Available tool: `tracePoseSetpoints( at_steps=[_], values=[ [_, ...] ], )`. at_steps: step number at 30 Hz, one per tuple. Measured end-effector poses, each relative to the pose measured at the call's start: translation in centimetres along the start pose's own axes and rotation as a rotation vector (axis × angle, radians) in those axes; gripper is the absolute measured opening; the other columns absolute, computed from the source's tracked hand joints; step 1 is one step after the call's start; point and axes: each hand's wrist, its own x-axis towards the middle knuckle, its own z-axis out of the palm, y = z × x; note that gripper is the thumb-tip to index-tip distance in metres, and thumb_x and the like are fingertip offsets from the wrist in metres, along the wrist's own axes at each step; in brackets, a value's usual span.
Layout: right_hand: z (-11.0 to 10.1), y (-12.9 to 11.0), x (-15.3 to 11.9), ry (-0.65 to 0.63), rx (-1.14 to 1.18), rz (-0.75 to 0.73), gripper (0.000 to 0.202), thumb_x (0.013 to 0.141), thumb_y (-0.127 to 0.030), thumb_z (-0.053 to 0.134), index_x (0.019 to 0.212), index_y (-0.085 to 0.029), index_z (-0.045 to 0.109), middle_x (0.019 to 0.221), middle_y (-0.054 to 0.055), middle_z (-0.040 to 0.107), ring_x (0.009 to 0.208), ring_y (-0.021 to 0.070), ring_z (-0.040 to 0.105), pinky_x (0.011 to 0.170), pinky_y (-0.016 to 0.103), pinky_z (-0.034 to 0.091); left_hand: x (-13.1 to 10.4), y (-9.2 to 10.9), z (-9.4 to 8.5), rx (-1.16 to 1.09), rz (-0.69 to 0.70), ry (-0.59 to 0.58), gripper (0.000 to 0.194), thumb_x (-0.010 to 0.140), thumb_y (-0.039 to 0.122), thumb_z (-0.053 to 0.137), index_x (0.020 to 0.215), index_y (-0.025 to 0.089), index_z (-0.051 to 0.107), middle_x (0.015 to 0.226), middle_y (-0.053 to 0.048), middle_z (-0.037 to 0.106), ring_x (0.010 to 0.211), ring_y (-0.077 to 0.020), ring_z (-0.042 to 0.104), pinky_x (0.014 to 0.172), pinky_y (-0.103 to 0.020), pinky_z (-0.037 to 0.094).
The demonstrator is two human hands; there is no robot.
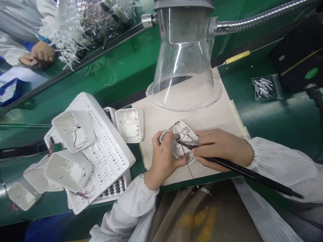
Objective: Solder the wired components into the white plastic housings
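My left hand (164,158) is closed on a white plastic housing (185,134), tilted over the pale work mat (202,117). The index finger presses near a small round dark part (178,136) inside the shell, and the thumb lies at its lower edge. My right hand (219,149) grips a black soldering iron (234,169) like a pen. Its slim front end reaches into the housing, close to the round part; whether the tip touches is too small to tell. A thin dark red wire (191,174) trails from the housing toward my lap, ending in a small white connector.
A clear fume hood (184,64) hangs just beyond my hands. Left stand a white foam tray (108,144) and several white shells, including an open shell (128,126). To the right lie a bag of metal pieces (266,87) and a yellow-handled tool (237,57). Another person's hands (41,53) show upper left.
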Motion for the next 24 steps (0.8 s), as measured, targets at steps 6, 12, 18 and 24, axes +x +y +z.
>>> tracePoseSetpoints(
  at_steps=[6, 12, 18, 24],
  values=[
    [0.28, 0.03, 0.20, -0.004, -0.064, -0.013, 0.025, 0.097, -0.016, 0.047, 0.076, -0.019, 0.060, 0.070, -0.001, 0.053, 0.065, 0.0130, 0.046, 0.065, 0.026, 0.043, 0.10, 0.07, -0.03, 0.012, -0.004, -0.016, 0.100, 0.074, 0.030, 0.079, 0.153, 0.014, 0.020, 0.115, -0.013, 0.067, 0.118, -0.0340, 0.048, 0.106, -0.055, 0.035],
    [0.56, 0.25, 0.04, -0.031, -0.113, -0.007, 0.023, 0.096, -0.017, 0.048, 0.076, -0.020, 0.060, 0.070, -0.001, 0.051, 0.066, 0.0143, 0.044, 0.063, 0.027, 0.038, 0.17, 0.17, 0.04, 0.009, -0.005, 0.007, 0.099, 0.073, 0.028, 0.080, 0.152, 0.014, 0.022, 0.114, -0.012, 0.067, 0.118, -0.0345, 0.044, 0.106, -0.054, 0.036],
    [0.64, 0.37, -0.04, -0.053, -0.129, -0.018, 0.020, 0.093, -0.016, 0.053, 0.073, -0.020, 0.057, 0.070, -0.002, 0.050, 0.065, 0.0141, 0.042, 0.062, 0.027, 0.035, 0.06, 0.06, 0.10, 0.006, 0.003, -0.001, 0.101, 0.074, 0.028, 0.079, 0.154, 0.014, 0.020, 0.115, -0.013, 0.066, 0.119, -0.0342, 0.044, 0.106, -0.055, 0.035],
    [0.55, 0.12, 0.06, -0.039, -0.139, 0.010, 0.023, 0.093, -0.016, 0.048, 0.072, -0.020, 0.057, 0.070, -0.001, 0.049, 0.066, 0.0154, 0.043, 0.062, 0.029, 0.035, -0.11, -0.19, 0.20, 0.017, 0.009, -0.004, 0.102, 0.073, 0.030, 0.079, 0.154, 0.014, 0.019, 0.115, -0.013, 0.066, 0.118, -0.0336, 0.045, 0.107, -0.055, 0.035]
  ],
)
